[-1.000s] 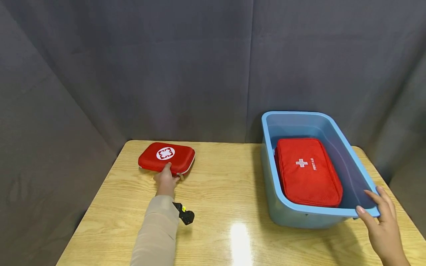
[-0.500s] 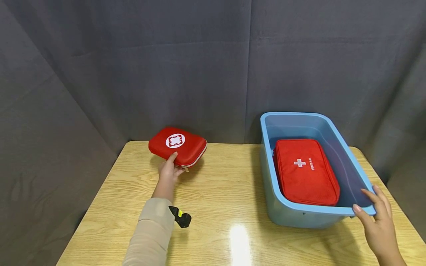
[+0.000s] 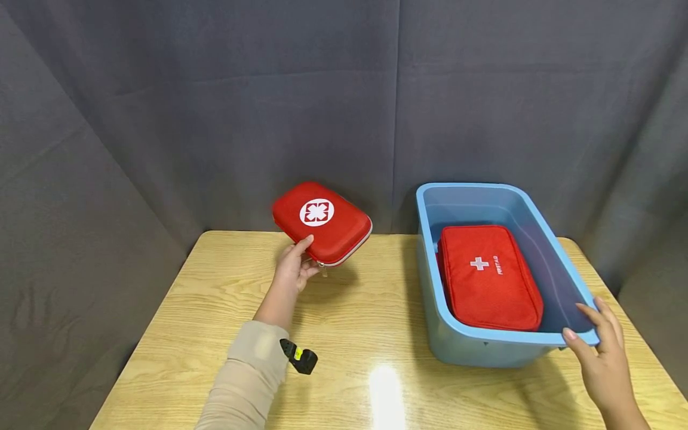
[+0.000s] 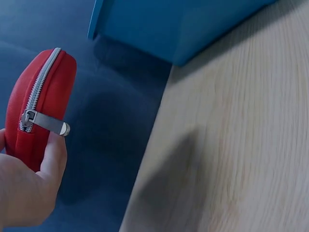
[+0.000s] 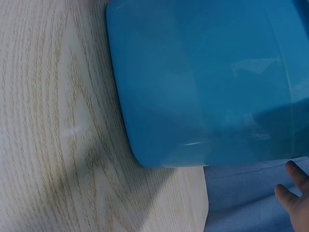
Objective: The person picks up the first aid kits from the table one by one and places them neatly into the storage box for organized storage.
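My left hand (image 3: pixel 292 267) grips the near edge of a red zippered first-aid case (image 3: pixel 338 230) with a white round emblem, thumb on top and fingers beneath. The case is held tilted above the table; its silver zipper (image 4: pixel 41 82) and pull tab show in the left wrist view. At the right, my right hand (image 3: pixel 604 352) holds the near right corner of a blue plastic bin (image 3: pixel 430 286), thumb outside and fingers over the rim. Inside the bin lies a red fabric first-aid bag (image 3: pixel 491 292) with a white cross and lettering.
Both hands work over a light wooden table (image 3: pixel 344 334). Grey curtains (image 3: pixel 269 107) hang behind it and at the sides. A black device (image 3: pixel 300 356) is strapped at the left sleeve's cuff.
My left hand has lifted the red case off the table and carried it up and to the right. My right hand stays at the bin's corner.
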`<state>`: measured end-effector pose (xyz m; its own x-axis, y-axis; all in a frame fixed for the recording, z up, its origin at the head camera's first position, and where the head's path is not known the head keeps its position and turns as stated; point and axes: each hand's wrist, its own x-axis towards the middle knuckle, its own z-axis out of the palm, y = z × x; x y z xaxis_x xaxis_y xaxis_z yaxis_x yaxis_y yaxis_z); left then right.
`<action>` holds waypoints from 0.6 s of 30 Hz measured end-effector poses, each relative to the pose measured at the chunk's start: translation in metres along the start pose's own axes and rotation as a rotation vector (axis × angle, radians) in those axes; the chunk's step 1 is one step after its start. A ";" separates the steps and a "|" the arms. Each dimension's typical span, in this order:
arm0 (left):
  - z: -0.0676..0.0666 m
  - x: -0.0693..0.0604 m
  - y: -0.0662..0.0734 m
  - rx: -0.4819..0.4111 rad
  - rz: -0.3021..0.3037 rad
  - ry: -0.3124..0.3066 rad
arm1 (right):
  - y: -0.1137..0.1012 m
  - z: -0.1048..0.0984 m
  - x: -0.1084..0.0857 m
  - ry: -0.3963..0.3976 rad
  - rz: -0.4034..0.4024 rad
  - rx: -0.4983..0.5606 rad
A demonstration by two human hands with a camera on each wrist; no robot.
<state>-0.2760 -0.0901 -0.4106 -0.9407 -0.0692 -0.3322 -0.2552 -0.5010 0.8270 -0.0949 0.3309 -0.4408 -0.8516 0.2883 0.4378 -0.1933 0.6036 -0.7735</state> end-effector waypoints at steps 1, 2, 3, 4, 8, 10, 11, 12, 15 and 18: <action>0.003 -0.001 -0.001 -0.003 0.006 -0.016 | 0.000 0.000 0.000 0.001 0.000 -0.001; 0.007 -0.003 -0.002 -0.002 0.012 -0.030 | 0.000 0.000 0.000 0.003 0.000 -0.002; 0.010 -0.004 -0.003 0.002 0.017 -0.045 | -0.001 0.000 0.000 0.004 0.000 -0.003; 0.013 -0.005 -0.004 0.004 0.022 -0.060 | -0.001 0.000 0.000 0.004 0.001 -0.004; 0.023 -0.012 -0.006 0.034 0.029 -0.112 | -0.001 0.001 0.001 0.010 0.000 -0.006; 0.027 -0.016 -0.006 0.045 0.028 -0.139 | -0.001 0.002 0.001 0.015 -0.002 -0.001; 0.029 -0.018 -0.006 0.051 0.027 -0.149 | -0.001 0.002 0.001 0.017 -0.004 0.003; 0.031 -0.020 -0.006 0.054 0.025 -0.157 | 0.000 0.003 0.001 0.018 -0.004 0.008; 0.038 -0.026 -0.006 0.055 0.013 -0.171 | 0.000 0.004 0.001 0.019 -0.001 0.018; 0.046 -0.031 -0.006 0.058 0.003 -0.187 | 0.000 0.005 0.001 0.017 0.001 0.020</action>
<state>-0.2552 -0.0451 -0.3846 -0.9652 0.0941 -0.2441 -0.2599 -0.4499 0.8544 -0.0983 0.3275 -0.4423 -0.8432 0.3018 0.4448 -0.2026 0.5881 -0.7830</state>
